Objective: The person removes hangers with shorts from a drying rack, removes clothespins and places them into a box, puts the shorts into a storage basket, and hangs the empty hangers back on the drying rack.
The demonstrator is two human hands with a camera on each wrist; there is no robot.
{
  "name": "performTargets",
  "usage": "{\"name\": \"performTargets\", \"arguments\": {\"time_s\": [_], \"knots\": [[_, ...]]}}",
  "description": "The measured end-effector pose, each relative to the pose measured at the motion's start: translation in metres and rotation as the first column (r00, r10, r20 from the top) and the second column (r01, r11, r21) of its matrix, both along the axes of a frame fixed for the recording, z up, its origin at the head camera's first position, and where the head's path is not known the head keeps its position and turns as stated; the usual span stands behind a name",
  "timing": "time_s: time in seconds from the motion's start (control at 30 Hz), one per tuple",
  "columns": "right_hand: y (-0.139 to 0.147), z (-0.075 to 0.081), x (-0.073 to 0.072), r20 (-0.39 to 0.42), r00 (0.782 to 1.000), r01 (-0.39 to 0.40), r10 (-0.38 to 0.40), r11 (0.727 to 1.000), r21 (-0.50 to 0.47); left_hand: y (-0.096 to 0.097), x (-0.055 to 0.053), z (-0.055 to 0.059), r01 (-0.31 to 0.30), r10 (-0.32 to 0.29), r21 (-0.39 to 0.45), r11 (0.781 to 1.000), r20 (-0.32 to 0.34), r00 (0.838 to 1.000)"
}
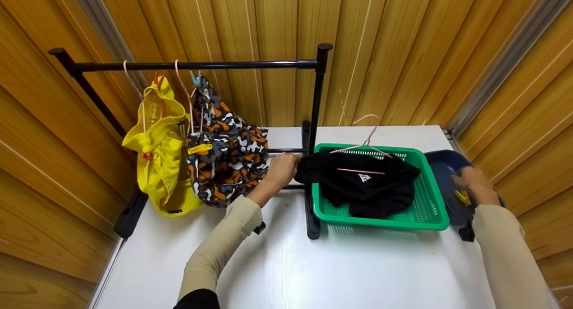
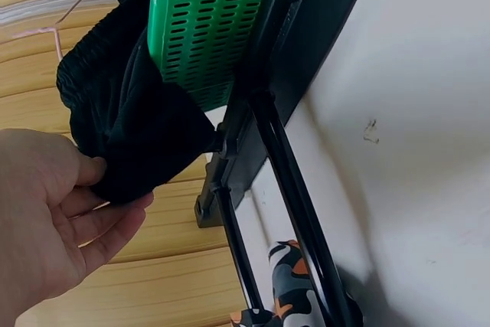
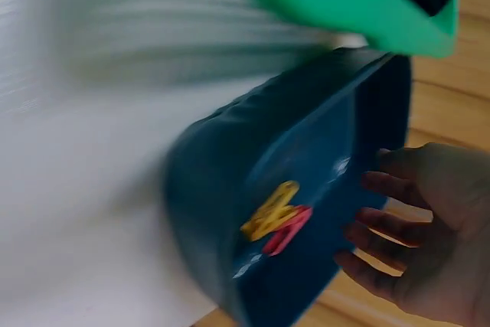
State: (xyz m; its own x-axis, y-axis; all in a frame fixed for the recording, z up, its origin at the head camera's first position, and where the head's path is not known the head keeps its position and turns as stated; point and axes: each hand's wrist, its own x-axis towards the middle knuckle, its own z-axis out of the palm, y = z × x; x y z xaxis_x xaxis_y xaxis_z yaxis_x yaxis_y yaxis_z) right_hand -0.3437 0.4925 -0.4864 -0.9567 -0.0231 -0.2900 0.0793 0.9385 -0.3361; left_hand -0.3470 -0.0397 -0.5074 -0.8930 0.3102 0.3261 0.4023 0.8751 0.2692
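My left hand (image 1: 280, 170) pinches one end of a black garment (image 1: 380, 197) between thumb and fingers; in the left wrist view that edge (image 2: 84, 74) looks gathered. A pink hanger (image 1: 368, 136) lies at the garment, its hook pointing up toward the wall. Most of the black cloth rests in a green basket (image 1: 436, 221). Over a dark blue basin (image 1: 441, 165), my right hand (image 1: 476, 186) reaches in with fingers spread and loosely bent, nothing between them. A yellow clothespin (image 3: 269, 212) and a red clothespin (image 3: 288, 230) lie together in the basin.
A black rack (image 1: 197, 66) stands left of the basket. Yellow clothing (image 1: 163, 152) and camouflage-patterned clothing (image 1: 233, 161) hang from it on pink hangers with clothespins. Wood-look walls (image 1: 277, 22) close off the back and sides of the white table (image 1: 358, 273).
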Motion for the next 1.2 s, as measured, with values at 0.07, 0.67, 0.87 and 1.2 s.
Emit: {"name": "performTargets", "arguments": {"time_s": [0.07,0.67,0.87,1.2], "knots": [[-0.014,0.008,-0.008,-0.163,0.986,-0.028,0.022,0.999,-0.033,-0.001,0.000,0.001,0.000,0.000,-0.003,1.000,0.002,1.000],[-0.151,0.016,-0.015,-0.417,0.766,-0.496,0.490,0.862,0.101,0.003,-0.002,0.002,-0.035,0.035,-0.011,0.999,0.000,0.999],[-0.155,0.002,-0.014,-0.600,0.665,-0.526,0.444,0.849,0.046,0.019,0.005,0.011,-0.020,0.015,-0.055,0.998,-0.091,0.996],[-0.161,0.018,-0.007,-0.715,0.638,-0.425,0.287,0.905,-0.017,0.055,0.001,0.013,0.120,-0.126,0.110,0.987,0.057,0.990]]}}
